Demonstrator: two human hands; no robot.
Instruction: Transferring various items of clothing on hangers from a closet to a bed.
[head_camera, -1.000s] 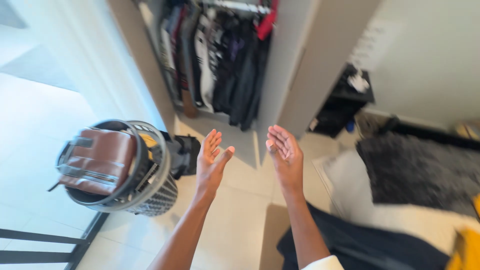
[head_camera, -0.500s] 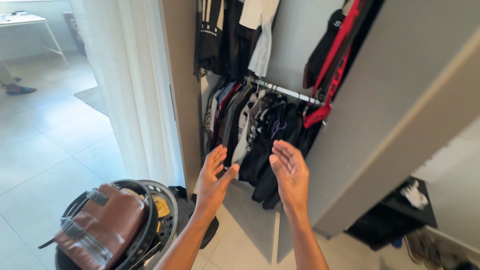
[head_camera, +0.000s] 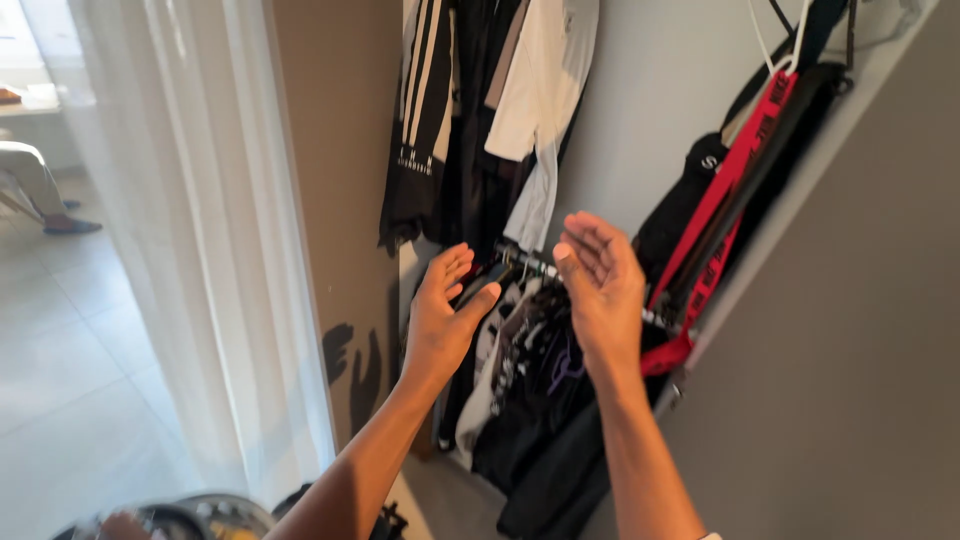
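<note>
Open and empty, palms facing, left hand (head_camera: 445, 315) and right hand (head_camera: 601, 283) are raised before hanging clothes (head_camera: 520, 375) in a wardrobe (head_camera: 340, 150).

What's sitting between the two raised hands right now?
In the head view, the gap between the left hand and right hand shows the closet rail and dark hanging clothes behind; neither hand holds anything.
</note>
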